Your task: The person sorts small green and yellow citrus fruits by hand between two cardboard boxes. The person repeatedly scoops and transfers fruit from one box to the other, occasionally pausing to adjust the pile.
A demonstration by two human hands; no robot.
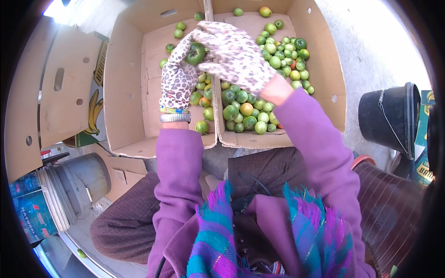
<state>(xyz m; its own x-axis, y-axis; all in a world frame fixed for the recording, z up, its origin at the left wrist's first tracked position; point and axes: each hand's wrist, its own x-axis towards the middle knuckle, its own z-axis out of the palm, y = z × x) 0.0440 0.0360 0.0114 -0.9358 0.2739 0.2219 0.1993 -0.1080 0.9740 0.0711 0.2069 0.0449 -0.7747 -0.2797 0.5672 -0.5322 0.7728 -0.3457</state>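
Note:
My left hand (179,81), in a leopard-print glove, holds a large green tomato (195,54) above the divide between two cardboard boxes. Close against the tomato's stem side is my right hand (236,55), in a matching glove and blurred. Its fingertips are partly hidden, so I cannot tell whether it grips the stem. In the right box (321,66) lie many small tomatoes (276,62), mostly green with a few orange or red. Fewer tomatoes (201,127) lie in the left box (125,87), several of them partly covered by my left hand.
A black bucket (386,120) with a wire handle lies tipped on the right. Below it is a dark brown ribbed container (389,208). On the left are a flattened cardboard box (67,69), a grey bucket (83,182) and a small green fruit (81,253) on the floor.

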